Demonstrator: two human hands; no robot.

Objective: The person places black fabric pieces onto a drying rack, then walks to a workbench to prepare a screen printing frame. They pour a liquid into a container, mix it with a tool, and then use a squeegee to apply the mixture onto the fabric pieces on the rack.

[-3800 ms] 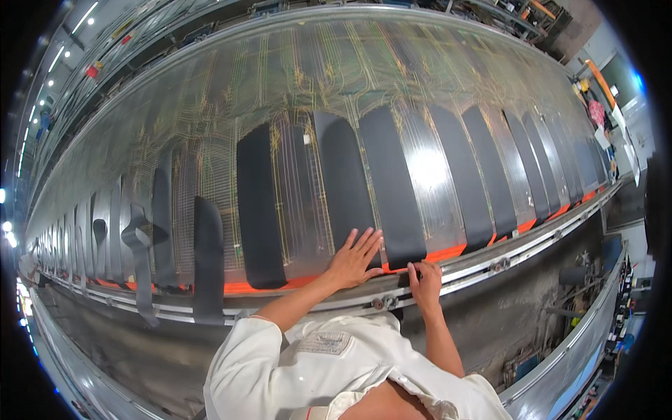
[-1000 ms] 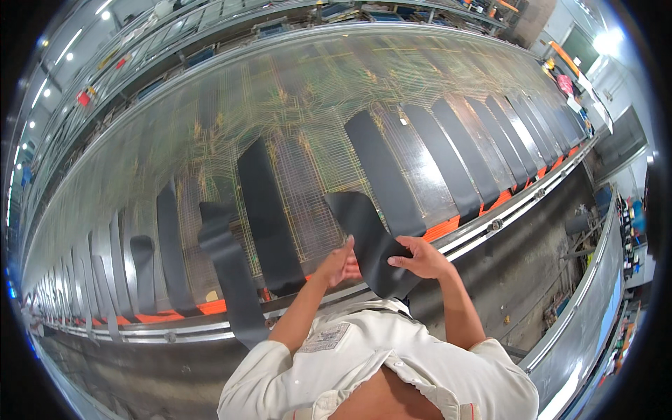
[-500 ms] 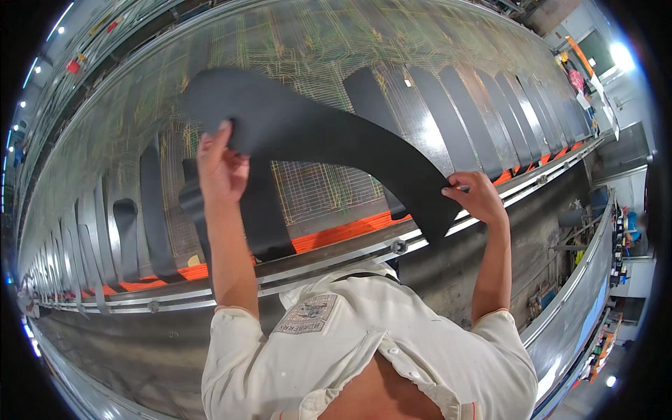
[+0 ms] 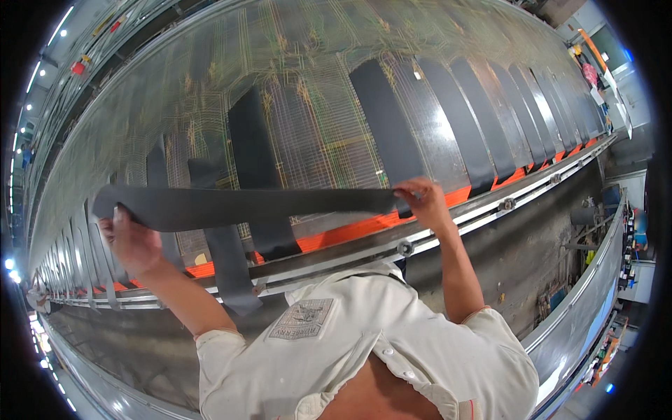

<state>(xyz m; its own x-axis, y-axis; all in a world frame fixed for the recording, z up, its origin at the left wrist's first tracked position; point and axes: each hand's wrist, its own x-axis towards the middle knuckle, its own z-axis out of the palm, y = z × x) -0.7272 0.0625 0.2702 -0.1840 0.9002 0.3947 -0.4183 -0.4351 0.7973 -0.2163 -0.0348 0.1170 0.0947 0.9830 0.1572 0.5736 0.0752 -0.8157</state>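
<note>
A long dark grey fabric piece point(image 4: 252, 208) is stretched sideways above the table's near edge, between my two hands. At its wider left end, my left hand point(image 4: 133, 241) is closed on the fabric, with the fingers partly smeared by motion. My right hand point(image 4: 425, 203) pinches its narrow right end between thumb and fingers. Beneath the held piece, a flat dark panel point(image 4: 255, 147) lies on the long table point(image 4: 322, 154), which is covered with yellow and green lines. Another dark strip point(image 4: 232, 269) hangs over the front edge below the held piece.
Several dark panels point(image 4: 381, 105) lie in a row along the table to both sides. An orange band point(image 4: 336, 234) runs along the near edge. In front of it is a metal rail point(image 4: 462, 227) with round fittings point(image 4: 405, 248). A metal-sided bench point(image 4: 570, 308) stands at the right.
Both hands have moved left, the left one also lower. The held piece, bowed and sagging before, is now drawn nearly straight, uncovering the flat panel behind it.
</note>
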